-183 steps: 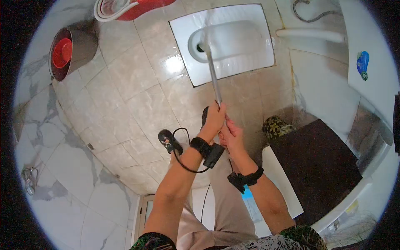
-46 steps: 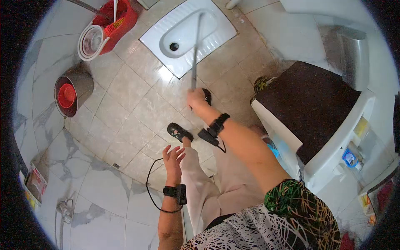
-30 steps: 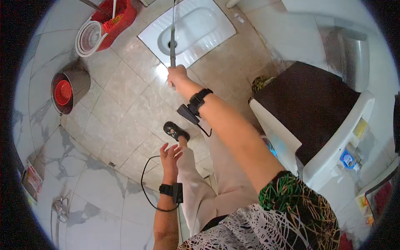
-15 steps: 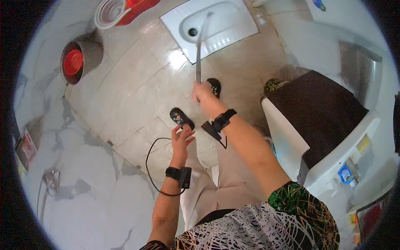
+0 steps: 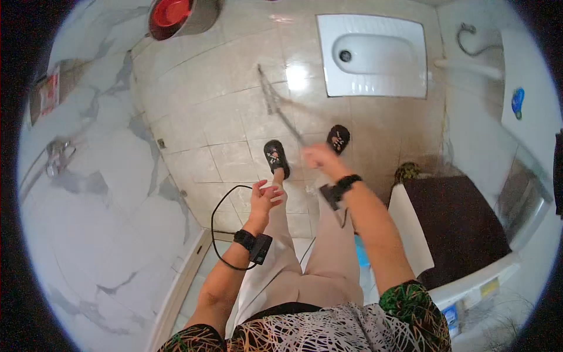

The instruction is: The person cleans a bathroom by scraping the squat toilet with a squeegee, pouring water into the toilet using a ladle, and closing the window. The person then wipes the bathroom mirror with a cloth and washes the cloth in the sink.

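My right hand grips a stick — far end blurred — over floor tiles; my left hand hangs empty, half-curled; a bucket is cropped.

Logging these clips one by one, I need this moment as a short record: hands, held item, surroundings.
Right hand: gripping a grey rod
Left hand: fingers spread, holding nothing visible
Grey rod's far end: over tiled floor, blurred; contact unclear
Fixture: white squat toilet, beyond the right shoe
Upper left: red container inside a bin
Worn: black devices on both wrists
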The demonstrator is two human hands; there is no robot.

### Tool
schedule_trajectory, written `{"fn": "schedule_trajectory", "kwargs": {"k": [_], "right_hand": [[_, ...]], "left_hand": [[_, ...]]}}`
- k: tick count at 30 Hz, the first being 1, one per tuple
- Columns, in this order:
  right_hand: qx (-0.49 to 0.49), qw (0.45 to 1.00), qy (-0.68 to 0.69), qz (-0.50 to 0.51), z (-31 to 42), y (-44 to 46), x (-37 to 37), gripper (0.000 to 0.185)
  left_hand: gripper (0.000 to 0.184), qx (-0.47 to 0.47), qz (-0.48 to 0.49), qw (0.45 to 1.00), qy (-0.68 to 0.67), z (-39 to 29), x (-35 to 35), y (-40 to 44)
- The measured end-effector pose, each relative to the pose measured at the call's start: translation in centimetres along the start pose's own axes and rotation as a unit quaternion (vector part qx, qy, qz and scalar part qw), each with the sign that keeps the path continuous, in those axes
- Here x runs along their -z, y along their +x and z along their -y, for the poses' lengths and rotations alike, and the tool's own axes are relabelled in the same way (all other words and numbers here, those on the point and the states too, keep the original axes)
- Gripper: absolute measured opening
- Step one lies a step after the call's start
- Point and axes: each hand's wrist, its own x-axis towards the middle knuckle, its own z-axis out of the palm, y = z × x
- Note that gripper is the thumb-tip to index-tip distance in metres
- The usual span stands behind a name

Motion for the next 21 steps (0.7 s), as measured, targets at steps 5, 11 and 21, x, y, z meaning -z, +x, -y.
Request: {"fn": "schedule_trajectory", "kwargs": {"k": [5, 11, 21], "right_hand": [[-0.044, 0.994, 0.022, -0.094, 12.0, -8.9, 12.2, 0.018], [-0.061, 0.949, -0.235, -0.203, 17.5, -10.0, 18.4, 0.020], [0.012, 0.979, -0.164, -0.120, 14.0, -20.1, 0.7, 0.013]], "left_hand": [[0.041, 0.022, -0.002, 1.000, 0.004, -1.8, -1.0, -0.8], [0.042, -0.006, 0.058, 0.998, -0.018, -4.2, -2.5, -1.6], [0.048, 0.003, 0.211, 0.976, 0.056, -11.7, -5.7, -9.1]]}}
